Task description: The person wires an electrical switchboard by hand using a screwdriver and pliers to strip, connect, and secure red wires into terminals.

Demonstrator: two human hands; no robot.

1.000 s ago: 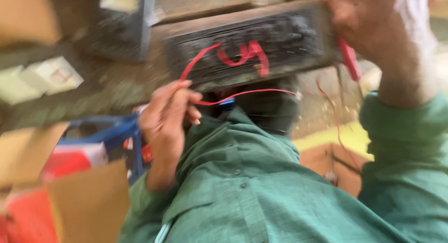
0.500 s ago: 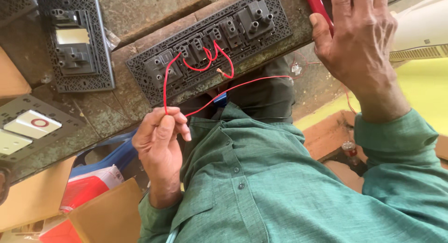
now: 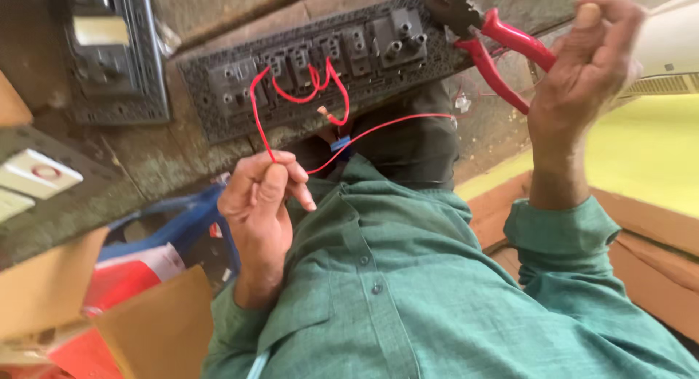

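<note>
My left hand point(image 3: 263, 186) pinches a thin red wire point(image 3: 256, 117) that runs up to the back of a dark switch plate point(image 3: 320, 66) lying on the workbench. Short red wire loops point(image 3: 320, 84) link several switch modules on that plate, and one bare copper end hangs free. My right hand point(image 3: 582, 80) grips red-handled pliers point(image 3: 495, 48), with the jaws raised over the plate's right end. Another stretch of the red wire point(image 3: 393, 128) trails from my left hand toward the right. I wear a green shirt.
A second dark switch plate point(image 3: 109, 55) lies at the upper left. A white switch unit point(image 3: 36, 174) sits at the left edge. Cardboard pieces point(image 3: 145, 328), a blue item and a red-and-white packet crowd the lower left. A yellow surface point(image 3: 641, 160) lies at the right.
The view has steadied and swung. My right hand has lifted off the plate's right end and now holds the pliers up in plain sight. My left hand keeps its pinch on the red wire.
</note>
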